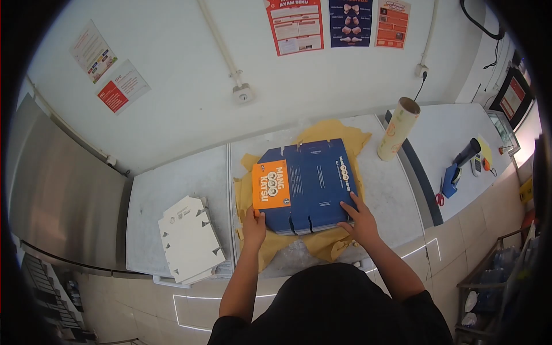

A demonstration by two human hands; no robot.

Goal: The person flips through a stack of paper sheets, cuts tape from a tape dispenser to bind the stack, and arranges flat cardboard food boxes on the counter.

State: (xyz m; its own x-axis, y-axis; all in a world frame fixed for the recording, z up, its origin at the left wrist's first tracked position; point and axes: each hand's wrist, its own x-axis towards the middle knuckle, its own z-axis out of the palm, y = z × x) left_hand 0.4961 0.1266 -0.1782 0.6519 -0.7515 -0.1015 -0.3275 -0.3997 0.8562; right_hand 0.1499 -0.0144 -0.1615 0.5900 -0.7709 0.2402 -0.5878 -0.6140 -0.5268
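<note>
A stack of flat, unfolded cardboard boxes (pixel 307 178) lies in front of me, its top sheet dark blue with an orange panel lettered "MANG KATSU". At the stack's near left corner, my left hand (pixel 253 228) is closed around the edge, the thumb by the orange panel. My right hand (pixel 360 221) rests on the near right corner with its fingers spread over the blue sheet. Torn brown wrapping paper (pixel 336 129) is spread beneath the stack. Left of it lies a pile of white flat cardboard boxes (pixel 190 241), with slots cut along the sides.
A cardboard tube roll (pixel 398 129) stands upright at the back right. On the right-hand counter (pixel 443 132) are a blue tape dispenser (pixel 451 179), red-handled scissors (pixel 440 199) and a dark cylinder (pixel 468 151). A steel cabinet (pixel 69 190) stands at left; a rack (pixel 489 282) is lower right.
</note>
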